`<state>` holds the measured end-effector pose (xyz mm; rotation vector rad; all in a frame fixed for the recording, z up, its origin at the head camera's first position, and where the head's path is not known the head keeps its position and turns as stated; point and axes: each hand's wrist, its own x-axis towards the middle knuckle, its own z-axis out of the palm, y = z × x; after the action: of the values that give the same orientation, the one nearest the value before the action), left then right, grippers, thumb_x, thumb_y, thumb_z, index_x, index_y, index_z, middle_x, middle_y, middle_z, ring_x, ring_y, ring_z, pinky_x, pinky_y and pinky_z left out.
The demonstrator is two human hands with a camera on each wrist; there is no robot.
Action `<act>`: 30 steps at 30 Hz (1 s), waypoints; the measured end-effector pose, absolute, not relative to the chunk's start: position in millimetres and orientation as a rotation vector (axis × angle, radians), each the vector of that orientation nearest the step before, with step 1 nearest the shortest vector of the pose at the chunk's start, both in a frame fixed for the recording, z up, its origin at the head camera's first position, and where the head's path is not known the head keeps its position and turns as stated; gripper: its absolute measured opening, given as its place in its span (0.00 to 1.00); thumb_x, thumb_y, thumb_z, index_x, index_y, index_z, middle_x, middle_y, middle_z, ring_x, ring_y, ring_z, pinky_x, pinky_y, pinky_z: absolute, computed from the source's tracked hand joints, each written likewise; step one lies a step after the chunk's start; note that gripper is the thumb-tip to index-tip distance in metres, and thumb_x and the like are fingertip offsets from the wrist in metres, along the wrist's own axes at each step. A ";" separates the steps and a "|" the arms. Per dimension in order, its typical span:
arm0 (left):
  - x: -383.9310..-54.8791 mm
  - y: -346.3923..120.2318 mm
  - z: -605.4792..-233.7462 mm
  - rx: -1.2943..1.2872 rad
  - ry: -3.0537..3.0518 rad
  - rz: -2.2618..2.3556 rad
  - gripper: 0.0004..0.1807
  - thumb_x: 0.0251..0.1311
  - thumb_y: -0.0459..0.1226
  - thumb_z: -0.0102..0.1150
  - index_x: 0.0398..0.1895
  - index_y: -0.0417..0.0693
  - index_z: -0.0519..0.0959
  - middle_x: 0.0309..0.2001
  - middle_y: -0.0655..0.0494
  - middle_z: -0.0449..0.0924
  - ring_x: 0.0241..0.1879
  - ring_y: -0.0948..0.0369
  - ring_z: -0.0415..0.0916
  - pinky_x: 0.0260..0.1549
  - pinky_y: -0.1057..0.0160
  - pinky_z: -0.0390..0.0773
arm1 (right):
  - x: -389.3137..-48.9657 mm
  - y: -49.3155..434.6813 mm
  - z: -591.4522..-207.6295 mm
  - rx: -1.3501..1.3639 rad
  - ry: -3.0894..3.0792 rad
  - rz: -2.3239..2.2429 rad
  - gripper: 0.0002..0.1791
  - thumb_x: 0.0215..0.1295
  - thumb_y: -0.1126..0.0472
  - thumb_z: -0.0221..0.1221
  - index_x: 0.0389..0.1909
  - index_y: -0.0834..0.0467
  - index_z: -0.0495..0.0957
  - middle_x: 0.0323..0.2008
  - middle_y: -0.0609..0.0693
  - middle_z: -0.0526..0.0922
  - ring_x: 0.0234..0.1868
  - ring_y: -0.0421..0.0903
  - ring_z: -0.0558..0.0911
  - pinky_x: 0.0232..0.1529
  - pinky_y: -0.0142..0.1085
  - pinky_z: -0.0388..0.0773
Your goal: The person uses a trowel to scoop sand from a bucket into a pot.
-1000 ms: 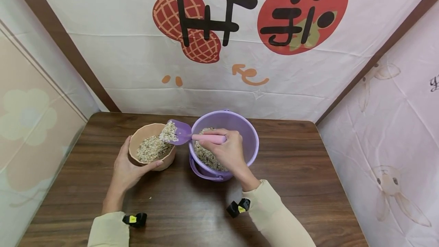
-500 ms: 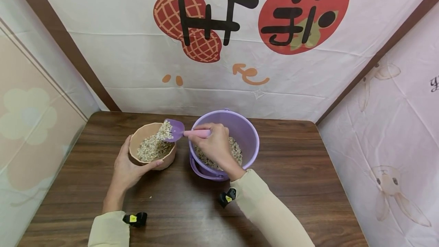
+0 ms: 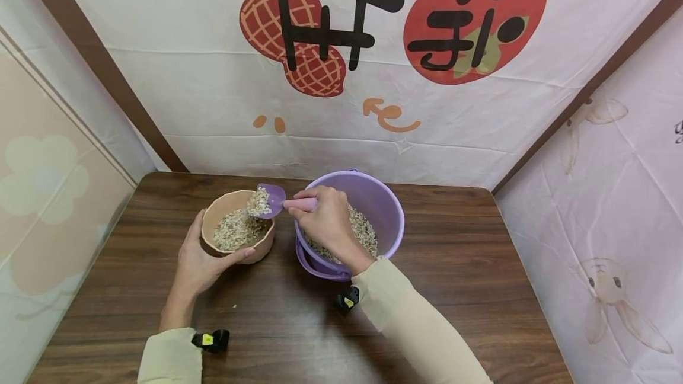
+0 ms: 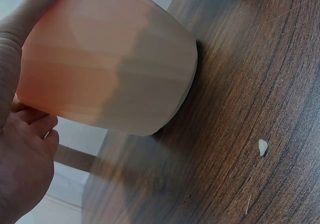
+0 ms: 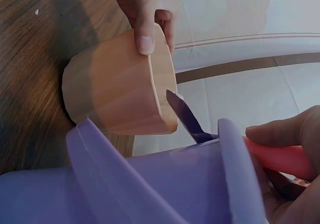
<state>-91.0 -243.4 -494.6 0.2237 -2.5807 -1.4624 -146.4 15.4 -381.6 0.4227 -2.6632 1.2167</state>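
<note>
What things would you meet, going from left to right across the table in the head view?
Left hand → peach bowl → purple scoop → right hand → purple bucket.

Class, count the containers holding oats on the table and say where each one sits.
2. The peach bowl sits on the table's left, held by the left hand; the purple bucket stands just right of it.
</note>
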 end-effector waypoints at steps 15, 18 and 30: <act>-91.0 -242.6 -494.4 0.220 -2.572 -1.464 0.73 0.36 0.48 0.87 0.83 0.54 0.45 0.77 0.40 0.54 0.73 0.39 0.56 0.67 0.31 0.57 | -138.7 20.0 -374.5 0.533 -2.671 0.994 0.08 0.54 0.59 0.73 0.36 0.52 0.91 0.34 0.44 0.88 0.37 0.43 0.86 0.38 0.34 0.82; -91.0 -242.6 -494.5 0.218 -2.569 -1.466 0.73 0.36 0.48 0.87 0.83 0.54 0.45 0.77 0.40 0.54 0.73 0.40 0.56 0.66 0.31 0.58 | -135.9 21.7 -371.1 0.570 -2.663 0.947 0.08 0.54 0.60 0.72 0.36 0.53 0.91 0.34 0.45 0.88 0.37 0.45 0.87 0.38 0.37 0.83; -90.8 -243.6 -495.4 0.210 -2.579 -1.462 0.74 0.36 0.48 0.87 0.83 0.54 0.44 0.78 0.39 0.53 0.73 0.38 0.55 0.66 0.30 0.58 | -124.0 24.8 -359.5 0.748 -2.614 0.783 0.05 0.56 0.64 0.70 0.34 0.55 0.91 0.31 0.46 0.85 0.33 0.45 0.85 0.35 0.40 0.83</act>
<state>-90.8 -243.6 -495.4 0.2098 -2.5789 -1.4619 -124.0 24.8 -359.5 0.7480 -2.6140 0.7835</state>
